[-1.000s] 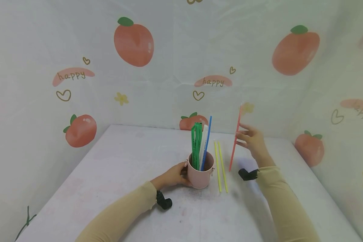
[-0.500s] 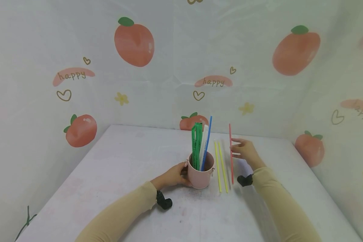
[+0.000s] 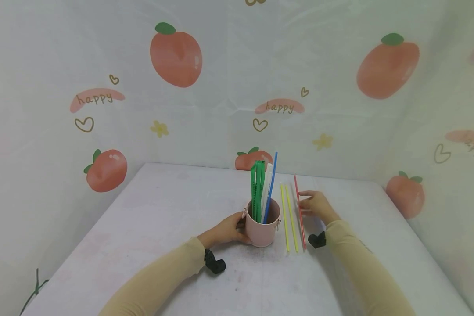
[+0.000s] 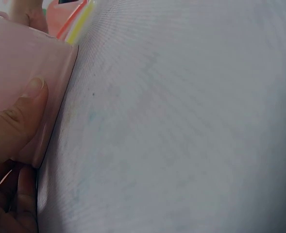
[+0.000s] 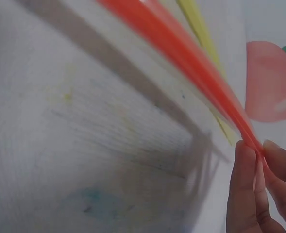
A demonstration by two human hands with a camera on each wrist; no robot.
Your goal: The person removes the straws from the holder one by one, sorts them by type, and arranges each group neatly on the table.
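Observation:
A small pink bucket (image 3: 262, 233) stands upright on the table with green straws (image 3: 257, 188), white straws (image 3: 266, 193) and a blue straw (image 3: 271, 184) leaning in it. My left hand (image 3: 225, 229) grips its left side; the left wrist view shows the thumb (image 4: 28, 109) laid along the pink wall and fingers curled at the far side. Between thumb and fingertips, my right hand (image 3: 317, 207) pinches a thin red straw (image 5: 191, 56), which casts a shadow on the table. Two yellow straws (image 3: 290, 215) lie side by side between the bucket and the red straw.
A pale cloth covers the table (image 3: 174, 193). Behind it and at the sides hangs a white backdrop (image 3: 221, 66) printed with red fruit. A thin dark green twist (image 3: 37, 287) is at the left edge.
My right hand has brought the red straw down and to the left, from raised and slanting to low beside the yellow straws. My left hand and the bucket have stayed put.

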